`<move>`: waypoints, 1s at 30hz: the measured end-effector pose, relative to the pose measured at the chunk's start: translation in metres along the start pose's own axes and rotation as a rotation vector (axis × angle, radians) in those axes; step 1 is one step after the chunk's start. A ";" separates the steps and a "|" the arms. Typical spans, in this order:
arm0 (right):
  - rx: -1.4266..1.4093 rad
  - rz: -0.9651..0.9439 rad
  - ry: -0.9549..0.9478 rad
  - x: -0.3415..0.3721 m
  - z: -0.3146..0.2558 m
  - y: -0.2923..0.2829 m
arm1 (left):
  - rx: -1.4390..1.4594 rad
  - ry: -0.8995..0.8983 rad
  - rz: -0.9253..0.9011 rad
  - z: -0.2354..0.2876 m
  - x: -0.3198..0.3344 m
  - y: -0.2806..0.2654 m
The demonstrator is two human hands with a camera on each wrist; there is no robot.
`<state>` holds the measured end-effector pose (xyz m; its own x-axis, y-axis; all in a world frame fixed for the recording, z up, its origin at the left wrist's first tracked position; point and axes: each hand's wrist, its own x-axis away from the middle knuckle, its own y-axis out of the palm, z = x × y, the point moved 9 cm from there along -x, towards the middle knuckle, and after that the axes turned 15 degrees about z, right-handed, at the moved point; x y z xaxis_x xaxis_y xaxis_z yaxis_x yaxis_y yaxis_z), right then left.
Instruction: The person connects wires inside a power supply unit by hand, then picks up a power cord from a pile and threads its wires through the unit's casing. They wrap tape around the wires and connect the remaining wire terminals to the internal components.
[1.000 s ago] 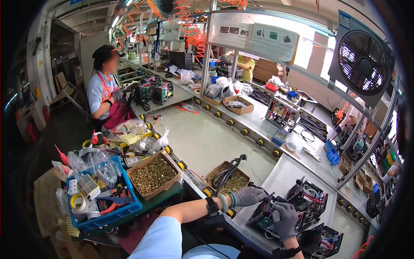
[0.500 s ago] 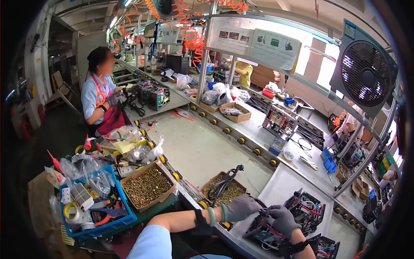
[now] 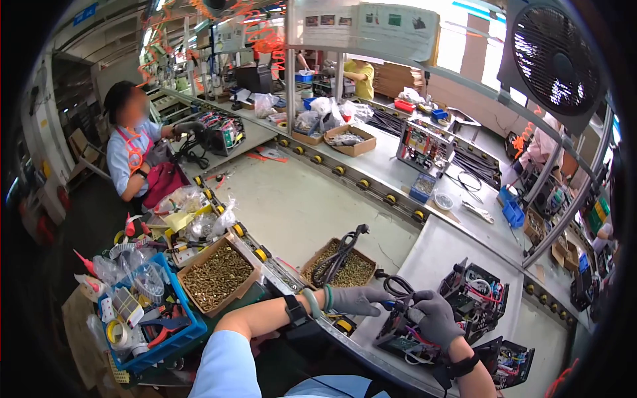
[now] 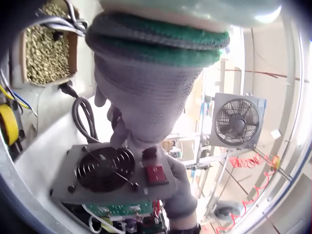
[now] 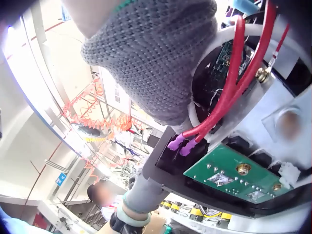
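Both hands wear grey knit gloves and work at an open metal-cased electrical unit (image 3: pixel 406 345). My left hand (image 3: pixel 358 300) is at its panel, which carries a fan grille (image 4: pixel 105 168) and a red rocker switch (image 4: pixel 156 174). A dark piece shows between the left fingers, beside a looped black power cord (image 3: pixel 397 285) with its plug on the bench. My right hand (image 3: pixel 434 317) bends over the unit's other side; its fingertips are hidden, so I cannot tell what they hold. Below it are red wires (image 5: pixel 229 92) with purple terminals and a green circuit board (image 5: pixel 239 173).
Two more open units (image 3: pixel 479 295) (image 3: pixel 514 365) stand to the right. Boxes of brass-coloured hardware (image 3: pixel 215 275) (image 3: pixel 345 265) and a blue tool crate (image 3: pixel 196 331) are at the left. Roller rails (image 3: pixel 318 159) edge the bench. Another person (image 3: pixel 133 146) works at far left.
The head view has shifted. My left hand has drawn slightly left, apart from the right hand, and the cord's loop now shows beyond them. My right hand stays over the unit.
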<state>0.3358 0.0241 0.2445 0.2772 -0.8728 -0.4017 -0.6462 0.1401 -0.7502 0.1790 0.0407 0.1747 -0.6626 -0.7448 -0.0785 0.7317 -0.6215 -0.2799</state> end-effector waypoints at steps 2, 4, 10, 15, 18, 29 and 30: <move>-0.020 0.071 -0.005 0.002 -0.003 -0.005 | -0.303 0.133 0.018 0.030 -0.009 -0.005; -0.053 0.094 -0.025 0.003 0.000 -0.005 | -0.805 0.644 0.153 0.045 -0.026 -0.003; 0.025 0.123 -0.081 0.007 -0.011 -0.011 | -1.154 0.603 0.125 0.097 -0.014 -0.007; 0.068 0.138 -0.020 0.003 -0.016 -0.017 | -0.378 0.119 0.136 0.008 -0.004 -0.025; 0.147 0.099 -0.050 0.006 -0.014 -0.019 | -0.132 0.237 0.138 -0.021 -0.014 -0.013; 0.167 -0.016 0.123 0.025 0.028 -0.045 | -0.057 0.217 0.160 0.010 -0.024 -0.027; 0.089 0.036 0.165 0.025 0.031 -0.048 | -0.063 0.207 0.151 0.019 -0.024 -0.025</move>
<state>0.3959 0.0098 0.2534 0.1303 -0.9303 -0.3429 -0.5859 0.2068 -0.7836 0.1794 0.0692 0.2015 -0.5704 -0.7582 -0.3159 0.8174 -0.4861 -0.3091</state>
